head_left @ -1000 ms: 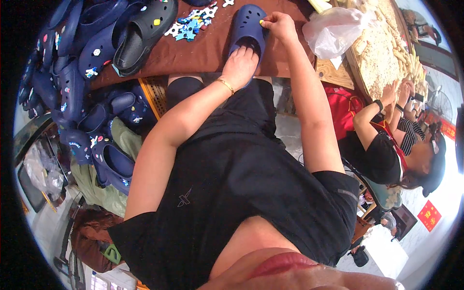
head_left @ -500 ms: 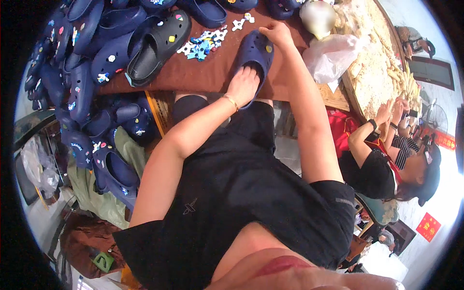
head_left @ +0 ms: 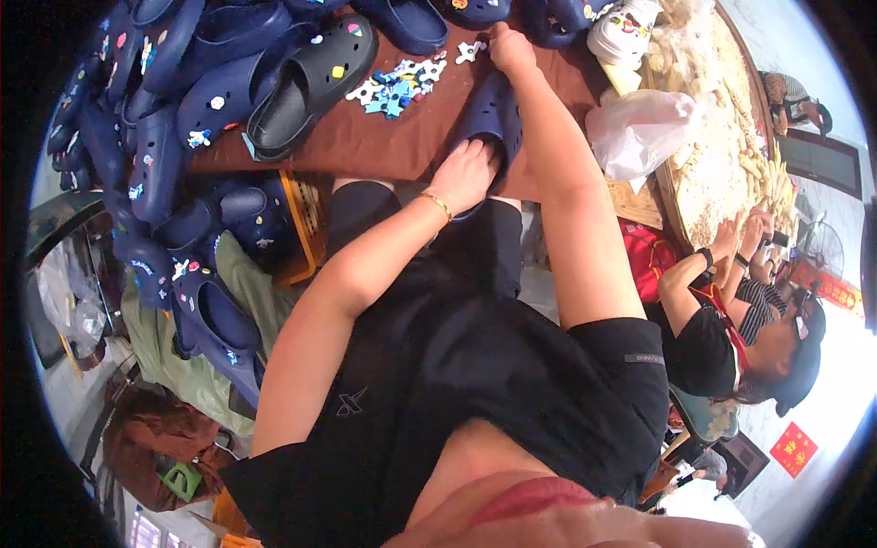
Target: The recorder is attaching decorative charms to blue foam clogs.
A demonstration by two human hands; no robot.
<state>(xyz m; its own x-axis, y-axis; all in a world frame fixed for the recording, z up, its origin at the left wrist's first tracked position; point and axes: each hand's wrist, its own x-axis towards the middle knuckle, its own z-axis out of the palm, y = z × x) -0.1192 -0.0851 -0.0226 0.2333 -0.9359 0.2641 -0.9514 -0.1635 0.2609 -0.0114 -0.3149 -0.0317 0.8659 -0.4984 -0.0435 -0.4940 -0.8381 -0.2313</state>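
Observation:
A navy blue foam clog (head_left: 484, 117) lies at the near edge of the brown-covered table, toe pointing away. My left hand (head_left: 464, 175) grips it with the fingers tucked into its foot opening. Beyond the clog's toe, my right hand (head_left: 512, 50) is closed with its fingers curled together; whatever they hold, if anything, is hidden. Right beside those fingers lies a small white cross-shaped charm piece (head_left: 470, 52). To the left is a pile of white, blue and yellow charms (head_left: 399, 88). My right forearm covers part of the clog's right side.
A black clog (head_left: 311, 87) with charms lies left of the pile. Many navy clogs (head_left: 224, 100) are heaped at the left. On the right are a clear plastic bag (head_left: 639, 132) and a tray of pale pieces (head_left: 722, 137). A co-worker (head_left: 722, 329) sits at the right.
My right hand has left the clog's toe and reached away from me, next to the white charm piece. My left hand stays in the clog. The whole view has shifted slightly.

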